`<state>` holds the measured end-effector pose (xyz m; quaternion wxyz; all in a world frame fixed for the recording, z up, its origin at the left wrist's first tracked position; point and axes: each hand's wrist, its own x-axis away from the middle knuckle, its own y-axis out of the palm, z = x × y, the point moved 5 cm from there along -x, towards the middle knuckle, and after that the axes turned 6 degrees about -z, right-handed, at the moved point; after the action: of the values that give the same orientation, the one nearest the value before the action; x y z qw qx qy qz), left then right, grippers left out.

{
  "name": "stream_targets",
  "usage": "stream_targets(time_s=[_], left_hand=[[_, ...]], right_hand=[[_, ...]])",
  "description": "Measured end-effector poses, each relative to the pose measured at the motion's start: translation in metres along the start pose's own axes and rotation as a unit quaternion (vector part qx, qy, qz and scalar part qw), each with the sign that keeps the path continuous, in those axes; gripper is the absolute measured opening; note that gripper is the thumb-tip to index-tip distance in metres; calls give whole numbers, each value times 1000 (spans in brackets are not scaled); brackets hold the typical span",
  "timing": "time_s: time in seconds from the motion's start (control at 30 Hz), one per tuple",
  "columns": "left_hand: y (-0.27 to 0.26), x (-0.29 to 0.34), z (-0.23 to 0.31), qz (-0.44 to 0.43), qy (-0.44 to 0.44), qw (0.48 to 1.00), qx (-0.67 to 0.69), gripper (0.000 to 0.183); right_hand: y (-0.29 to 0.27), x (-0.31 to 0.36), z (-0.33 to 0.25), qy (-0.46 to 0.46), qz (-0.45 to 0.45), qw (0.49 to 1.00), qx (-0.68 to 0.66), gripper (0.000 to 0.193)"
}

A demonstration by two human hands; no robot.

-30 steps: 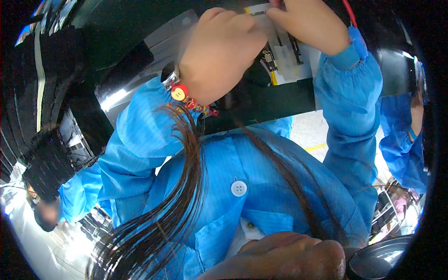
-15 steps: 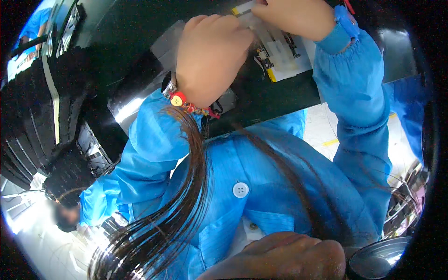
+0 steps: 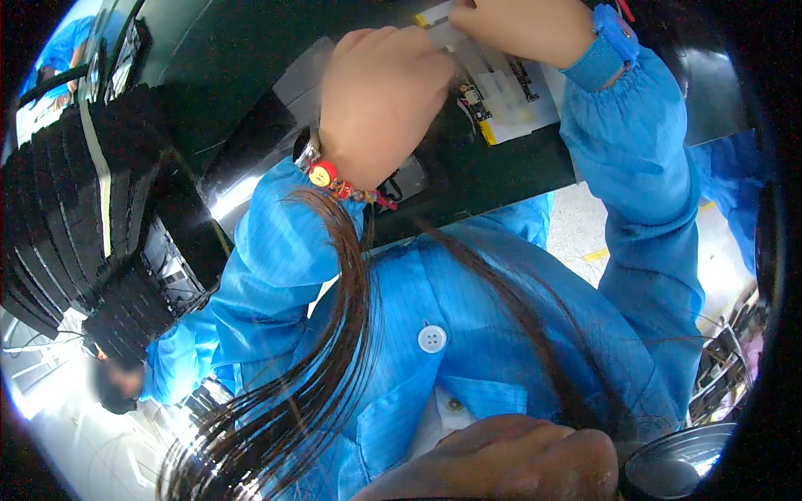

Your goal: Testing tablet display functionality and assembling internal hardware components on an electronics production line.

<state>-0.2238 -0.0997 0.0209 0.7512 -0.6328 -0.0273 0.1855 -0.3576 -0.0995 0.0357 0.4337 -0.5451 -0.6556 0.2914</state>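
Observation:
My left hand is over the dark green work surface, back upward, with its fingers curled closed; their tips are hidden. My right hand is at the top edge of the view, closed as well, and whatever it may hold is out of sight. Below and between the hands lies a flat pale piece with small circuit boards along its side and a yellow edge. Another yellow-edged strip lies above my left hand. A small grey-black object sits beside my left wrist.
A stack of black trays, bound by a light strap, stands to the left. Clear plastic sheeting lies on the surface left of my left hand. People in blue are at the far left and lower left.
Both hands keep nearly the same place and closed shape. My right hand and wrist have shifted slightly up and to the left.

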Motion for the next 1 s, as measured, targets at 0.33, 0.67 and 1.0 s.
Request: stream_targets(time_s=[0.33, 0.67, 1.0], left_hand=[[3, 2, -2, 5, -6, 1000, -4, 8], [2, 3, -2, 7, -10, 1000, -10, 7], [-1, 1, 1, 10, -13, 1000, -15, 7]], right_hand=[[4, -3, 4, -24, 15, 1000, -4, 19], [1, -3, 1, -41, 12, 999, 6, 19], [-12, 5, -2, -16, -77, 996, -45, 16]])
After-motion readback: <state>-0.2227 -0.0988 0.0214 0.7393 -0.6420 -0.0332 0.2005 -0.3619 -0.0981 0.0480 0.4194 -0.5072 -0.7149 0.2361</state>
